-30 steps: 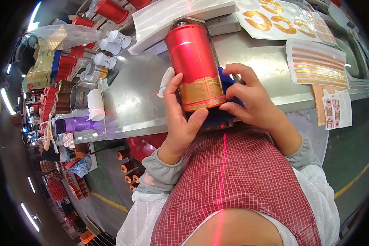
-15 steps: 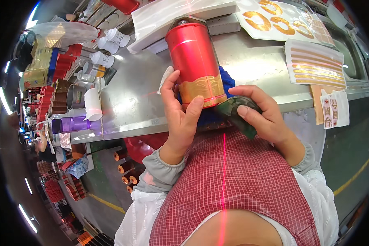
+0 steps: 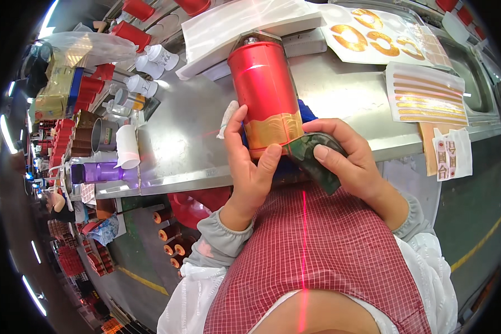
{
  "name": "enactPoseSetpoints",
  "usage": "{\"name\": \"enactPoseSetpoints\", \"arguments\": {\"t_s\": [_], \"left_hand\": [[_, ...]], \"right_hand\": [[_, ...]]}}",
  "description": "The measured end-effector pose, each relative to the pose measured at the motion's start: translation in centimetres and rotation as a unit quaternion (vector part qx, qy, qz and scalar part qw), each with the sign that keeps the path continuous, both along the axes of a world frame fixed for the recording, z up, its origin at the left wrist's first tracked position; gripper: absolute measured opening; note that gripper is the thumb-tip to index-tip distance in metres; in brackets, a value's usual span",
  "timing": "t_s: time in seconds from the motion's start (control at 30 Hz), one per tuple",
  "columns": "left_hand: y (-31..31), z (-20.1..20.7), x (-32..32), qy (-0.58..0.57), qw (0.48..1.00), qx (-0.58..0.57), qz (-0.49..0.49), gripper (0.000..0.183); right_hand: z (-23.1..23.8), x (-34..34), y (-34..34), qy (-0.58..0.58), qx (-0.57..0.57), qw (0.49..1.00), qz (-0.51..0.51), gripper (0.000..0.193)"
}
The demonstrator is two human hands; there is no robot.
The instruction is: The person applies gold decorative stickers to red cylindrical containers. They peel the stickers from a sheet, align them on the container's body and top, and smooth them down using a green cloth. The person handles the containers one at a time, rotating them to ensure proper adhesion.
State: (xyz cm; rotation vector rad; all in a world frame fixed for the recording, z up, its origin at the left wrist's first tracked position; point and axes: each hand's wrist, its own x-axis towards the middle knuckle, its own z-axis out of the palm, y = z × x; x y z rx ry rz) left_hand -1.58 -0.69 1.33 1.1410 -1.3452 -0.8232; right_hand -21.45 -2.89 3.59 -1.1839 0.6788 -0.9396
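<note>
A red metallic cylinder (image 3: 266, 80) with a gold patterned band (image 3: 273, 131) round its lower part lies tilted ahead of me, its near end toward my body. My left hand (image 3: 251, 158) cradles that near end, fingers at its left side and thumb on the rim. Between the thumb and fingers of my right hand (image 3: 345, 153) is a dark green, glossy flat piece (image 3: 313, 153). Its edge touches the gold band near the cylinder's lower right rim. Blue cloth (image 3: 307, 111) shows partly behind the cylinder; a whitish wrapped piece (image 3: 228, 118) lies by my left fingers.
The metal bench (image 3: 183, 131) carries white foam blocks (image 3: 245, 25), a sheet of gold curved decals (image 3: 367, 39) and a sheet of gold strips (image 3: 427, 94). White cups (image 3: 141, 85), a paper roll (image 3: 127, 146) and a purple bottle (image 3: 97, 172) stand left. A sink (image 3: 470, 75) is at right.
My right hand and the green piece have moved slightly left, along the cylinder's lower edge. The cylinder has shifted a little and turned, so its gold band shows a different part.
</note>
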Motion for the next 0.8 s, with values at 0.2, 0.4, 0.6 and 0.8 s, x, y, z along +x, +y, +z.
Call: {"name": "enactPoseSetpoints", "arguments": {"t_s": [0.2,0.4,0.6,0.8], "left_hand": [[-0.1,0.3,-0.4,-0.038,0.999,-0.005,0.005,0.072],[0.6,-0.3,0.0,0.212,0.977,-0.012,-0.026,0.066],[2.3,-1.7,0.4,0.099,0.994,0.004,0.044,0.061],[1.6,0.4,-0.5,0.093,0.993,0.066,0.031,0.063]], "right_hand": [[0.3,-0.2,-0.2,0.017,-0.009,1.000,0.000,0.032],[0.1,-0.7,-0.3,0.049,-0.001,0.999,-0.006,0.032],[-0.2,-0.7,-0.3,0.046,0.008,0.999,-0.005,0.031],[-0.4,-0.7,-0.3,0.033,0.019,0.999,0.000,0.031]]}}
